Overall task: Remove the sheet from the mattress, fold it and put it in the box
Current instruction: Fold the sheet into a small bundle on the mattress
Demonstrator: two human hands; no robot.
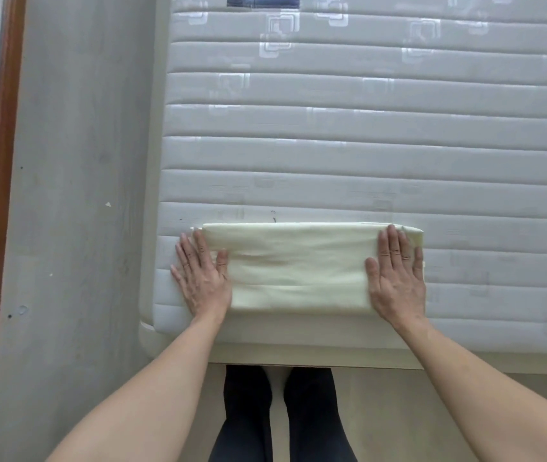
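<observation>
Stripping looks done: the mattress [365, 145] lies bare, and the pale sheet [298, 271] rests near its front edge as a long, flat, folded band. Both hands lie flat with fingers straight, the left hand [202, 278] pressing the band's left end, partly on the mattress, the right hand [397, 278] on its right end. Folding seems well advanced, perhaps with another fold left. No box is in view, so packing remains.

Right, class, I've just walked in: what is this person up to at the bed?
A person stands at the edge of a bare mattress, pressing a folded pale sheet flat. The left hand lies open on its left end, the right hand on its right end. The sheet is off and folded; no box is in view.
</observation>
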